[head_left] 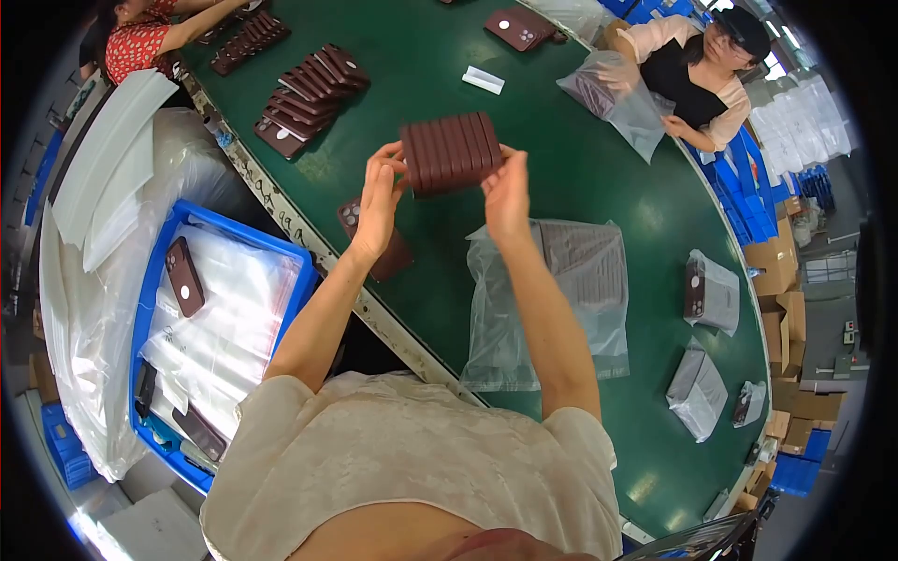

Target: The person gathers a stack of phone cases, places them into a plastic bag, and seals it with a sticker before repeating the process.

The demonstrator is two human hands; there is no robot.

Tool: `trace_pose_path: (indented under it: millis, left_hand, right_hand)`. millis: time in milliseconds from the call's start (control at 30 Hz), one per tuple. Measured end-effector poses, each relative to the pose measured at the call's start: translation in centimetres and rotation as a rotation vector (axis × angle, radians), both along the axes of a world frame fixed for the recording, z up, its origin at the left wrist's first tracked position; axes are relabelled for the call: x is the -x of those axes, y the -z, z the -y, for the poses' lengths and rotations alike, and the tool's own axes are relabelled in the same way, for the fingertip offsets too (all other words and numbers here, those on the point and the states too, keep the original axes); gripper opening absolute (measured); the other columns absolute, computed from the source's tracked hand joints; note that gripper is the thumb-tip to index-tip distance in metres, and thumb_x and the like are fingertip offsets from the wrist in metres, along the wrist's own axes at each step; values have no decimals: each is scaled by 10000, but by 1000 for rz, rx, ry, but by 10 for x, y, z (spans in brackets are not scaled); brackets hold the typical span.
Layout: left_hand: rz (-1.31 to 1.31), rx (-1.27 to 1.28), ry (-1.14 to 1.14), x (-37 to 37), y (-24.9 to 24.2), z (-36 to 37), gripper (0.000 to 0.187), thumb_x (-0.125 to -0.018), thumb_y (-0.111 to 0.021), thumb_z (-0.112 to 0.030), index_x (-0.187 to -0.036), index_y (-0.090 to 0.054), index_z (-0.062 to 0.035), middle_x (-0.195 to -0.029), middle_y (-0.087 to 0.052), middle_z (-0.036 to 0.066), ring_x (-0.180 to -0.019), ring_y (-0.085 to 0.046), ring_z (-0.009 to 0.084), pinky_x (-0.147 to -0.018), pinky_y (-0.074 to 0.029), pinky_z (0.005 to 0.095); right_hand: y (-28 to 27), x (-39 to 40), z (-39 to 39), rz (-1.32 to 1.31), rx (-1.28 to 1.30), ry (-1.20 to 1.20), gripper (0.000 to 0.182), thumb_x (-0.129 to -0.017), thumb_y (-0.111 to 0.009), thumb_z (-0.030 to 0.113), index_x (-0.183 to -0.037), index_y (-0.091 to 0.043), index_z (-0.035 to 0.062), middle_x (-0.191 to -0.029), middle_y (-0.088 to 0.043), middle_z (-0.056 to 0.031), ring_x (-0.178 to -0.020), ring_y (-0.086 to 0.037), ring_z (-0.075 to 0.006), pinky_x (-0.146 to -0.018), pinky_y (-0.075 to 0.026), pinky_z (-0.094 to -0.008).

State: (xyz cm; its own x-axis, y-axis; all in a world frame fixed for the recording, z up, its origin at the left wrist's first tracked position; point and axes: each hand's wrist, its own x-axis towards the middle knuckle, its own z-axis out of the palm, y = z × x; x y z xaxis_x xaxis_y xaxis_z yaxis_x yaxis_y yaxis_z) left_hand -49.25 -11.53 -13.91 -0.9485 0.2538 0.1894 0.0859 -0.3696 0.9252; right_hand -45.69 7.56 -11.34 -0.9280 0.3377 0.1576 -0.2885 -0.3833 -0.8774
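Observation:
Between my two hands a stack of brown phone cases (pixel 451 156) is held above the green table, edges facing me. My left hand (pixel 382 192) grips its left end, and my right hand (pixel 507 194) presses on its right end. Below my left forearm a loose brown phone case (pixel 391 257) lies on the table, partly hidden by the arm. Near my right forearm sits a clear plastic bag (pixel 500 323) with a stack of cases (pixel 585 262) inside it.
Fanned brown cases (pixel 313 93) lie at the far left. A blue bin (pixel 304 290) with plastic bags stands left of the table (pixel 440 280). Bagged stacks (pixel 713 292) rest at right. Across the table, a person (pixel 697 75) handles a bag; another person (pixel 140 42) is at upper left.

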Motion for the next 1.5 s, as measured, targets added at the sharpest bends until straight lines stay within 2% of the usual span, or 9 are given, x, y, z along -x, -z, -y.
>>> trace_pose_path:
  millis: [67, 233, 433, 867, 933, 1067, 1167, 1300, 1500]
  left_hand:
    - [28, -78, 2, -9, 5, 5, 127, -1021, -494, -177, -1095, -473, -76, -1362, -392, 103, -1309, -384, 214, -1085, -372, 334]
    - [-293, 307, -100, -38, 36, -23, 249, -846, -578, 54, -1048, -476, -50, -1270, -403, 121, -1224, -470, 250, -1001, -453, 335]
    - [48, 406, -122, -30, 77, -32, 469, -799, -547, 108, -1243, -471, -22, -1304, -439, 177, -1173, -555, 317, -969, -497, 393]
    - [-529, 837, -141, -50, 4, -35, 475, -875, -525, 79, -1332, -419, 9, -1267, -579, 207, -1024, -675, 322, -895, -522, 395]
    - [-458, 542, -153, -68, -34, -38, 394, -870, -579, 39, -1247, -466, 13, -1129, -582, 207, -926, -639, 361, -834, -526, 435]
    - [-663, 622, 37, -144, -51, -45, 382, -838, -692, -97, -1156, -508, 6, -1046, -560, 171, -903, -589, 353, -792, -497, 444]
    - [-1011, 772, 343, -223, -29, -59, 429, -796, -751, -217, -1091, -521, -8, -1072, -546, 178, -976, -564, 352, -779, -466, 464]
    - [-1035, 775, 406, -246, 13, -74, 347, -826, -730, -181, -1063, -529, -27, -993, -569, 160, -908, -589, 331, -734, -465, 461]
    - [-374, 588, 613, -232, -33, -79, 190, -885, -649, -67, -1044, -545, -57, -803, -607, 123, -711, -610, 307, -630, -471, 430]
  right_hand:
    - [-3, -4, -19, -31, 157, -105, 446, -981, -516, 309, -1312, -497, 10, -1278, -536, -144, -1120, -555, -247, -1033, -392, -350]
    - [-19, -15, -27, 344, -807, -45, 694, -872, -645, 480, -1381, -476, 38, -1277, -534, -204, -1127, -560, -293, -1013, -397, -390]
    - [8, -39, 23, 497, -1750, 158, 1045, -686, -762, 529, -1542, -308, 136, -1367, -415, -282, -1203, -458, -434, -972, -365, -543]
    - [-10, -51, -10, 636, -1522, 86, 1090, -620, -780, 485, -1556, -291, 211, -1342, -427, -263, -1211, -439, -450, -993, -354, -578]
    - [-38, -79, -22, 451, -1300, 242, 1065, -642, -805, 436, -1548, -315, 162, -1339, -464, -247, -1254, -449, -419, -1051, -365, -532]
    - [-85, -184, -66, 102, -568, 161, 995, -699, -799, 274, -1536, -314, 39, -1434, -467, -212, -1308, -482, -311, -1089, -385, -370]
    - [-106, -284, -70, 256, -230, 158, 1093, -586, -815, 307, -1540, -343, 58, -1432, -479, -160, -1319, -461, -260, -1119, -329, -369]
    - [-61, -394, -82, 410, -166, 70, 1166, -480, -819, 274, -1533, -366, 63, -1404, -510, -142, -1310, -465, -249, -1135, -291, -349]
    - [-32, -395, -50, 545, -395, 96, 1072, -553, -827, 231, -1507, -378, 38, -1352, -512, -133, -1262, -489, -267, -1115, -307, -334]
